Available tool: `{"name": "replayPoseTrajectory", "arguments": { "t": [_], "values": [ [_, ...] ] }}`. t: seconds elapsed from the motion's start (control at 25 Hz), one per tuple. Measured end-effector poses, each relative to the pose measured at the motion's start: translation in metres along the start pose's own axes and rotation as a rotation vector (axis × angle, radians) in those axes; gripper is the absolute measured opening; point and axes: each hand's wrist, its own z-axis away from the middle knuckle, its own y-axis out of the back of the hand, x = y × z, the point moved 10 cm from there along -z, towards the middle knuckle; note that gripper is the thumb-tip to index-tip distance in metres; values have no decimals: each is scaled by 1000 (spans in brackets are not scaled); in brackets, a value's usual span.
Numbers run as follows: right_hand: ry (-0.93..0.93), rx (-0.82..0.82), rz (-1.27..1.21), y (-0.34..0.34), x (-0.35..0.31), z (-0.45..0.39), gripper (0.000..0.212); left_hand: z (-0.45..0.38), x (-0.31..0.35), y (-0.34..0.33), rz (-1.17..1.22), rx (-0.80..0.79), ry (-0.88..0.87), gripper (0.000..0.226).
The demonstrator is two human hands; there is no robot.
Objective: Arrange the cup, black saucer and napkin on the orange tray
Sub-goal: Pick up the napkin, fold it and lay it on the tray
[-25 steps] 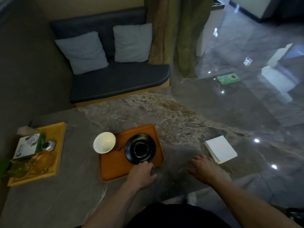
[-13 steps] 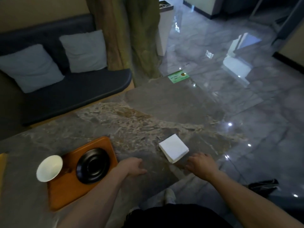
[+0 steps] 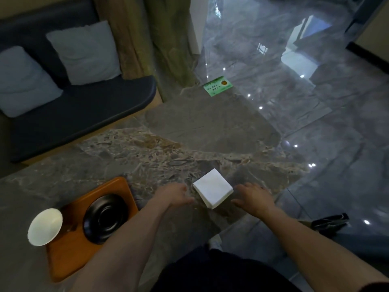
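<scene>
The orange tray [image 3: 69, 253] lies at the lower left of the stone table. On it rests the black saucer [image 3: 105, 220]. A white cup [image 3: 45, 226] stands at the tray's left edge, partly over it. The folded white napkin stack [image 3: 213, 188] lies on the table to the right of the tray. My left hand [image 3: 174, 194] hovers just left of the napkin and my right hand [image 3: 253, 198] just right of it. Both hands have their fingers apart and hold nothing, and neither clearly touches the napkin.
The table [image 3: 189, 131] ends close behind the napkin on the right, with glossy floor beyond. A green card [image 3: 217, 85] lies at the table's far corner. A dark sofa [image 3: 84, 106] with two grey cushions stands behind. A dark object [image 3: 329, 222] lies on the floor at right.
My left hand left the saucer and moved right to the napkin's left side. My right hand came up on the napkin's right. The view swung right, away from the yellow tray.
</scene>
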Motion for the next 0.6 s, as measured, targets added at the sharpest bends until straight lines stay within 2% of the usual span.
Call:
{"name": "replayPoseTrajectory", "arguments": {
  "t": [0.24,0.4,0.6],
  "values": [
    [-7,-56,-88,-5,-15,-35,67,-22,20,18,40,67,32,62],
    [-21,-75,-82,-8,-22,-53,69,-32,28,14,44,59,84,60],
    [-68,-97,-170,-17,-27,-67,69,-39,31,15,36,129,113,49]
  ]
}}
